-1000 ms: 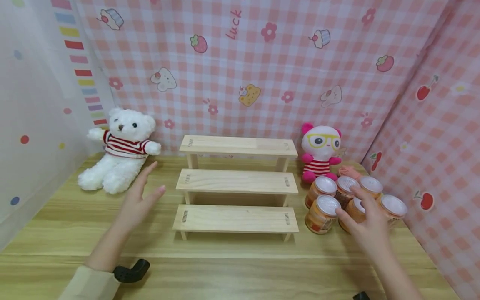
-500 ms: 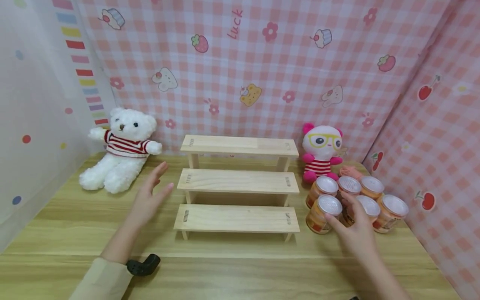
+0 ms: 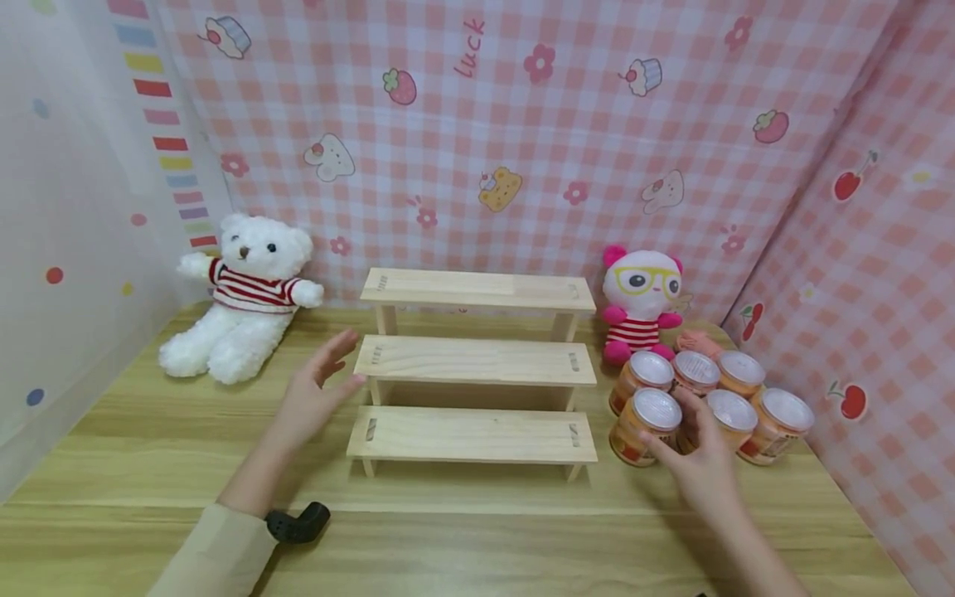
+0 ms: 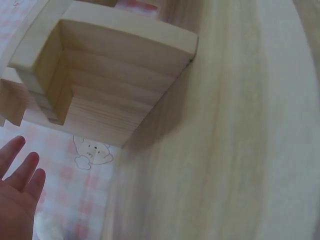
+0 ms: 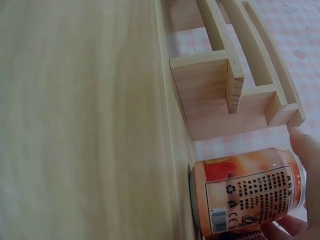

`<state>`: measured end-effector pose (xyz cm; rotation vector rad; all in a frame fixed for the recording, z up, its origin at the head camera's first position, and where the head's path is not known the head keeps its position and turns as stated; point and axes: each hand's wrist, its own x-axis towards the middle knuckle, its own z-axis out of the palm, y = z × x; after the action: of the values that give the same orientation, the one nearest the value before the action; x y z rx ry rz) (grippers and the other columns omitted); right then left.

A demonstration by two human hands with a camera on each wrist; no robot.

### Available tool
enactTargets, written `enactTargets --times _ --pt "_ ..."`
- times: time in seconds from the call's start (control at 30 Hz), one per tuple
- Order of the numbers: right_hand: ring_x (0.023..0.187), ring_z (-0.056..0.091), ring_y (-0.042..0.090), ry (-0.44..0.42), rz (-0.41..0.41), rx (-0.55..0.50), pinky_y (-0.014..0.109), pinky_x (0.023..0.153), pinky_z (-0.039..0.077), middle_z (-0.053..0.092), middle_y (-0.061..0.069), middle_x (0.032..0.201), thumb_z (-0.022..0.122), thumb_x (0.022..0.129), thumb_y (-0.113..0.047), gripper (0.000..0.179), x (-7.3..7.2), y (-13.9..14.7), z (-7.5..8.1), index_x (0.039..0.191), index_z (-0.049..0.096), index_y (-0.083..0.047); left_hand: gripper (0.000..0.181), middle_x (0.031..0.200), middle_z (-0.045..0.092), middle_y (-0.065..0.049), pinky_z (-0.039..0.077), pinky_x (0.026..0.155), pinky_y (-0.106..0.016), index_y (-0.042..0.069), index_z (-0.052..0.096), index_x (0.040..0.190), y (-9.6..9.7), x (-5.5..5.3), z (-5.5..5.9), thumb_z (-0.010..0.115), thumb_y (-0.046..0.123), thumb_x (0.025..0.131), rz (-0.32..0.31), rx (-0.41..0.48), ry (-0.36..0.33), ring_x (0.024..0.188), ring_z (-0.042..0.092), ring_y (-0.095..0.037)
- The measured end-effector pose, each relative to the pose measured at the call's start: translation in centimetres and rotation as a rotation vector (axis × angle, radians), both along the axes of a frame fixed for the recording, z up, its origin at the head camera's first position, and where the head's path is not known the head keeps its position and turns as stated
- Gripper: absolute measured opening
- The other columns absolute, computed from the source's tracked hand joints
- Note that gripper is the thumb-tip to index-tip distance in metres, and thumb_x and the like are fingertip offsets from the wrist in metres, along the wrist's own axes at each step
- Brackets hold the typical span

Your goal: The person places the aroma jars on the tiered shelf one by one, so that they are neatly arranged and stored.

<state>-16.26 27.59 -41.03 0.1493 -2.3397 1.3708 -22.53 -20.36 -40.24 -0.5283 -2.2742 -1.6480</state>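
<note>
My left hand is beside the left end of a three-tier wooden display stand, fingers loosely extended with nothing in them. In the left wrist view, its fingers are apart from the stand. On the right, my right hand is around the front-left orange-labelled can, which stands upright on the table. The thumb lies on its near side and the fingers on its right. The right wrist view shows the thumb apart from the can near its clear lid; the fingers' contact is partly hidden.
Several more lidded cans crowd behind and to the right. A pink plush panda sits behind them, near a small pink item. A white teddy bear sits at back left. Checked cloth backs the wooden table.
My left hand has moved right, towards the stand's left end. My right hand has moved left and down from above the cans to around the front-left can.
</note>
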Motion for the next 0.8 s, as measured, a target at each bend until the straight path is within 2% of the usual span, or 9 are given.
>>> enactTargets --times 0.2,0.3,0.37,0.43,0.53,0.8 --pt "0.117 0.040 0.000 0.006 0.040 -0.047 0.007 0.097 0.032 0.045 0.025 0.134 0.076 0.077 0.006 0.078 -0.2 -0.3 -0.5 0.141 0.032 0.004 0.065 0.146 0.041 -0.015 0.029 0.109 -0.048 0.003 0.039 0.145 0.6 0.2 0.1 0.070 0.012 0.089 0.006 0.003 -0.085 0.131 0.038 -0.035" --pt "0.118 0.039 -0.001 -0.019 0.030 -0.042 0.006 0.096 0.031 0.044 0.026 0.134 0.077 0.077 0.005 0.080 -0.3 -0.3 -0.8 0.142 0.030 0.005 0.065 0.147 0.038 -0.018 0.029 0.108 -0.052 0.001 0.038 0.145 1.2 1.0 1.1 0.069 0.012 0.090 0.014 -0.007 -0.137 0.131 0.036 -0.040" --pt "0.117 0.039 -0.002 -0.031 0.024 -0.045 0.005 0.095 0.030 0.044 0.027 0.134 0.076 0.077 0.005 0.080 -0.4 -0.3 -1.0 0.143 0.029 0.004 0.066 0.148 0.036 -0.019 0.030 0.107 -0.054 0.002 0.037 0.146 1.2 1.0 1.1 0.069 0.013 0.090 0.016 -0.008 -0.158 0.132 0.034 -0.042" --pt "0.115 0.040 -0.003 -0.032 0.018 -0.044 0.005 0.094 0.031 0.046 0.027 0.132 0.076 0.078 0.005 0.079 -0.4 -0.2 -1.2 0.142 0.030 0.005 0.066 0.147 0.037 -0.019 0.031 0.106 -0.055 0.004 0.038 0.146 1.3 1.0 1.0 0.069 0.015 0.090 0.020 -0.004 -0.163 0.131 0.035 -0.042" --pt "0.111 0.042 -0.004 -0.024 0.012 -0.052 0.005 0.091 0.034 0.048 0.026 0.130 0.075 0.078 0.006 0.077 -0.5 -0.3 -1.3 0.141 0.031 0.005 0.066 0.147 0.038 -0.015 0.032 0.106 -0.054 0.009 0.040 0.146 1.0 0.2 -0.1 0.071 0.019 0.089 0.027 0.008 -0.153 0.132 0.036 -0.039" --pt "0.105 0.045 -0.004 -0.010 -0.036 -0.050 0.006 0.086 0.037 0.052 0.024 0.125 0.076 0.075 0.009 0.074 -0.5 -0.5 -1.3 0.138 0.036 0.005 0.062 0.146 0.041 -0.014 0.031 0.106 -0.052 0.008 0.044 0.144 1.2 0.2 -0.2 0.071 0.020 0.089 0.047 0.024 -0.133 0.131 0.037 -0.038"
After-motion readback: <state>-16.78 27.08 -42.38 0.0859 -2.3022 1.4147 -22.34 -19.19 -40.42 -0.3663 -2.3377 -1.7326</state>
